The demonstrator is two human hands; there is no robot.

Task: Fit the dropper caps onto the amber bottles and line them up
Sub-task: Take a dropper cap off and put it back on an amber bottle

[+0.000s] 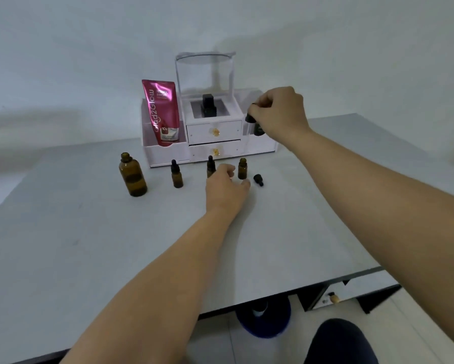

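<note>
Several amber bottles stand in a row on the grey table [89,232]. The large bottle [132,174] at the left has no cap. A small capped bottle [177,174] stands to its right. Another capped small bottle [210,165] is partly hidden behind my left hand [227,187], whose fingers curl loosely beside it; whether they touch it I cannot tell. An uncapped small bottle [242,168] follows, with a loose black dropper cap [258,179] lying to its right. My right hand [281,111] is raised over the organizer's right compartment, pinching a black dropper cap [250,117].
A white organizer [210,132] with two drawers stands behind the row. It holds a pink tube [161,111], a black bottle [208,105] under a clear handle, and a dark bottle [258,128] at the right. The table's front edge runs near my knee [344,342].
</note>
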